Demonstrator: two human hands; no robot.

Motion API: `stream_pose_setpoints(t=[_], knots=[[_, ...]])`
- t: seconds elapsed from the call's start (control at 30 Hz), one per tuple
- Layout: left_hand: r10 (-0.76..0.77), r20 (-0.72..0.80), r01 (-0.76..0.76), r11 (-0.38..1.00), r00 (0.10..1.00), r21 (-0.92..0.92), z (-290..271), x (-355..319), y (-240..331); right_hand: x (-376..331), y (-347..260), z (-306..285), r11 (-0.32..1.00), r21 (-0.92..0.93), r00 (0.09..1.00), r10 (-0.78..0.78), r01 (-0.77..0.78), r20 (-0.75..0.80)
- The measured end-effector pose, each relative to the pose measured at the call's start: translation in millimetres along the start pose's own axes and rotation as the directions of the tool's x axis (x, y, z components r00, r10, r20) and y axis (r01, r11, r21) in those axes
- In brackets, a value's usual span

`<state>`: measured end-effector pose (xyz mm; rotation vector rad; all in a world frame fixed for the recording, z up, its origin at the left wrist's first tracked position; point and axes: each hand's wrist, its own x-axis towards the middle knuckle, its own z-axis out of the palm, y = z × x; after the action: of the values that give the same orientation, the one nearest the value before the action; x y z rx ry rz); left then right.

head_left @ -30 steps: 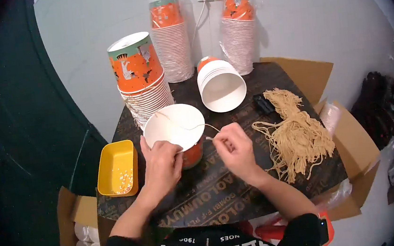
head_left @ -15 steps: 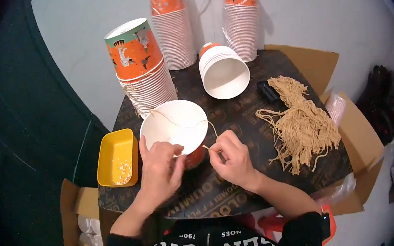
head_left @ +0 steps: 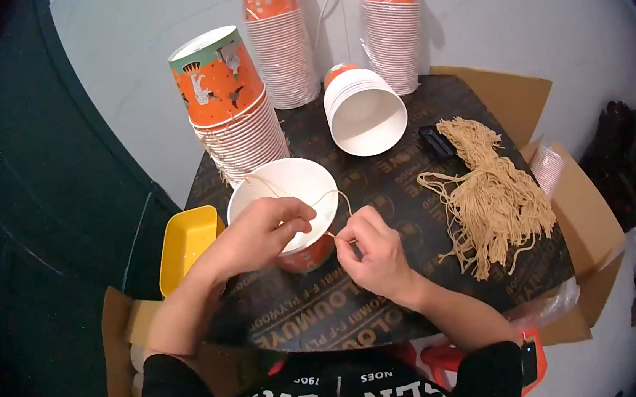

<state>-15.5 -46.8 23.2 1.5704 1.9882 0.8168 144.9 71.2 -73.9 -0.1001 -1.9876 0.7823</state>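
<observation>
A white-lined paper bucket with an orange outside stands before me, its mouth tilted toward me. Beige string lies across the opening and loops over the right rim. My right hand is beside that rim, thumb and forefinger pinching the string close to the bucket's side. My left hand hangs over the near part of the mouth, its fingers curled together and pointing right. What the left fingertips hold, if anything, is too small to make out. Behind the bucket is a tall stack of orange-and-green paper buckets with strings hanging at their rims.
A yellow tray sits at the left edge, partly behind my left forearm. Bundled beige strings and a black object lie at right. More buckets rest on their side, with wrapped stacks behind. Cardboard boxes flank the table.
My left hand has moved right from the bucket's left rim to over its mouth, its fingers drawing together. My right hand keeps its pinch on the string. The view has shifted slightly.
</observation>
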Motion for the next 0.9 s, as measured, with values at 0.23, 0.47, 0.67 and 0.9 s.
stream_pose_setpoints(t=[0.23,0.47,0.67,0.9], knots=[[-0.004,0.142,0.012,0.998,0.990,-0.056,0,7,-4,1,1,1,1.000,-0.017,1.000,0.001,-0.001,0.012],[0.019,0.194,-0.009,0.999,0.981,-0.052,-1,11,-5,1,2,2,1.000,-0.016,1.000,-0.010,0.010,0.025],[0.068,0.018,-0.067,0.996,0.998,-0.054,1,5,-7,-1,1,-1,1.000,-0.003,0.998,0.008,-0.008,0.063],[0.284,0.068,-0.292,0.941,0.956,0.170,-3,-2,9,0,-3,-6,1.000,0.013,0.997,0.001,-0.002,0.080]])
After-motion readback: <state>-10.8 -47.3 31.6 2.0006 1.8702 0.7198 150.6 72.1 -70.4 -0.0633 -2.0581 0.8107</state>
